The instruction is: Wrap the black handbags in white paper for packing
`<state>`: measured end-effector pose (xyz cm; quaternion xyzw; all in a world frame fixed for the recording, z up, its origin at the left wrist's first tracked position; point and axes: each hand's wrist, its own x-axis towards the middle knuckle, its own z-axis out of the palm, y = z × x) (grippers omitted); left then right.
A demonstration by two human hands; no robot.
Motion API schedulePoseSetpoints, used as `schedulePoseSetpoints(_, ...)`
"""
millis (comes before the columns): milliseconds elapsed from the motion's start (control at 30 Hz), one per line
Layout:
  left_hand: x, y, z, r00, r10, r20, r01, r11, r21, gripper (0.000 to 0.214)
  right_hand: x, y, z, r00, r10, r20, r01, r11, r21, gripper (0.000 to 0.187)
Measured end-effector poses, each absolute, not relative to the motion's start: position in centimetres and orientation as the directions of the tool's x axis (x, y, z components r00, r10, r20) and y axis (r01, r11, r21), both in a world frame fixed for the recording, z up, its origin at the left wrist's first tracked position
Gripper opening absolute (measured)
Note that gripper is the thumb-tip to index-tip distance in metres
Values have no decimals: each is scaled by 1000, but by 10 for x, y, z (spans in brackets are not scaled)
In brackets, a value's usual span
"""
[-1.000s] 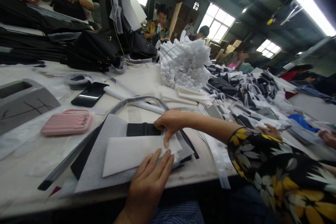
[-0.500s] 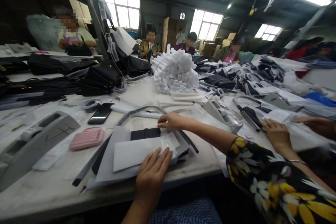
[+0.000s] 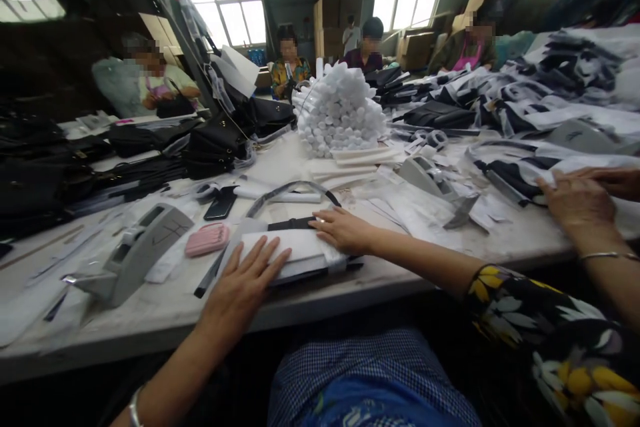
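A black handbag (image 3: 287, 223) lies on the table, largely covered by white wrapping sheet (image 3: 300, 247). Its arched handle (image 3: 280, 192), sleeved in a greyish wrap, points away from me. My left hand (image 3: 245, 273) rests flat on the left part of the sheet, fingers spread. On the right part, my right hand (image 3: 345, 230) lies palm down with fingers stretched over the sheet and the edge of the black part. Neither hand grips anything. What is under the palms is hidden.
Left of the bag are a pink case (image 3: 207, 240), a phone (image 3: 220, 203) and a grey tape dispenser (image 3: 145, 253). Another dispenser (image 3: 430, 177) stands right. White rolls (image 3: 340, 110) are piled behind. A co-worker's hands (image 3: 580, 203) work at the right.
My left hand has shifted from the sheet's lower right to its left part. My right hand, earlier raised with bent fingers, now lies flat. The camera view has also shifted.
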<state>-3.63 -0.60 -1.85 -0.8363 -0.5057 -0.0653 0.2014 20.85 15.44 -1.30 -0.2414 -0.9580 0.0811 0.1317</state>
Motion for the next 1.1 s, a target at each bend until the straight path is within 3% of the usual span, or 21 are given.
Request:
schedulePoseSetpoints(100,-56,-11,-29,477,826,301,876,-420,-236,68,219,109,1,-644,605,468,449,794,-410,34)
schedulePoseSetpoints(133,-57,-11,-34,462,829,316,886,-412,-214,67,222,91,2,-582,674,454,432,730,-530,30)
schedulePoseSetpoints(200,-56,-11,-43,438,829,347,899,-398,-185,66,225,58,-5,-560,803,204,378,467,-799,27)
schedulePoseSetpoints(267,-55,-10,-47,440,825,355,898,-404,-176,67,223,34,-19,-589,804,-85,275,100,-956,27)
schedulePoseSetpoints(333,-56,-8,-49,457,816,355,889,-421,-178,67,217,20,-34,-589,781,-209,138,-157,-978,35)
schedulePoseSetpoints(533,-67,-1,-54,509,770,386,860,-478,-180,59,196,6,-42,-551,781,-293,-187,-458,-869,51)
schedulePoseSetpoints(700,-58,2,-52,498,755,428,867,-442,-229,66,172,6,-49,-382,895,-231,-519,-414,-747,47)
schedulePoseSetpoints(833,-47,3,-55,441,727,526,898,-358,-257,69,163,16,-59,-364,924,-117,-513,-304,-803,48)
schedulePoseSetpoints(900,-44,3,-59,418,720,554,908,-322,-267,67,174,26,-60,-410,911,-40,-363,-204,-909,42)
schedulePoseSetpoints(967,-42,3,-63,408,722,559,912,-302,-276,66,201,44,-56,-436,895,97,-106,56,-993,35)
schedulePoseSetpoints(1033,-43,4,-67,385,724,572,923,-288,-256,65,239,71,-47,-409,868,281,226,395,-891,27)
schedulePoseSetpoints(1100,-46,7,-69,379,710,593,925,-319,-208,64,281,107,-33,-312,861,401,579,507,-638,25)
